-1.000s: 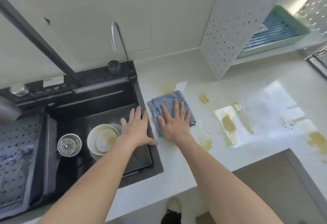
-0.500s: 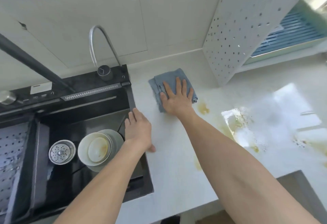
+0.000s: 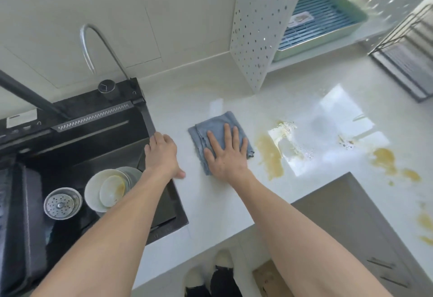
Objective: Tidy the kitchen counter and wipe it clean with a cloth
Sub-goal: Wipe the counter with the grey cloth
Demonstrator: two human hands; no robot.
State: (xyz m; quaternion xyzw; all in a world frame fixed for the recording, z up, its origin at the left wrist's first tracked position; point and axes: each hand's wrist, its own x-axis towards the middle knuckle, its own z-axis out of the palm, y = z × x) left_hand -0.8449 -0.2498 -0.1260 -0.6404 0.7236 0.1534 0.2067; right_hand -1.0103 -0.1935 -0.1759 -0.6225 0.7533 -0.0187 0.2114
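A folded blue cloth (image 3: 218, 125) lies on the white counter (image 3: 210, 203) just right of the sink. My right hand (image 3: 226, 156) presses flat on the cloth, fingers spread and pointing away from me. My left hand (image 3: 161, 153) rests on the sink's right rim, fingers bent over the edge and thumb on the counter, holding nothing. Yellow-brown stains (image 3: 269, 156) streak the counter right of the cloth. More stains (image 3: 384, 159) lie further right, near the counter's front edge.
The black sink (image 3: 164, 226) holds stacked dirty bowls (image 3: 105, 193) and a metal strainer (image 3: 62, 204), with a curved faucet (image 3: 93, 36) behind. A white perforated panel (image 3: 257, 27) stands at the back, beside a green drainer tray (image 3: 328, 22) on a shelf. A wire rack (image 3: 410, 62) sits far right.
My right hand has pulled the cloth back from the wall toward me, after pushing it away. The left hand has stayed on the sink rim.
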